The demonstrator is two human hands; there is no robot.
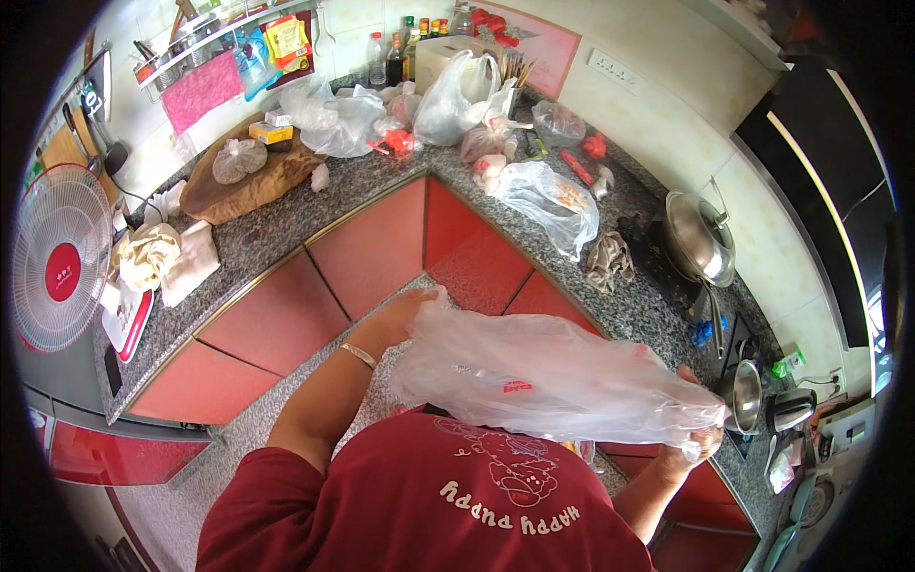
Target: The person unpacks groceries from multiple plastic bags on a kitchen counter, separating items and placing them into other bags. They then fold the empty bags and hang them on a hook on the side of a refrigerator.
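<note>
A translucent white plastic bag (529, 379) with red print is stretched out in front of my chest. My left hand (411, 311) grips one end of it, the fingertips partly hidden behind the film. At the bag's other end my right hand (692, 440) is closed on the gathered plastic, near the counter's right-hand run. The bag looks flat, and I can make out no contents. Beyond it, another crumpled clear plastic bag (547, 204) lies on the granite counter (457, 154), beside a wrinkled grey-brown cloth (610, 261).
A lidded metal wok (693, 236) points its handle towards me from the cooktop. A steel pot (743, 397) and an electric kettle (791, 410) stand further right. On the left are a thick wooden chopping board (246, 182), folded cloths (189, 264) and a fan (63, 257). Red cabinets (372, 243) line the corner.
</note>
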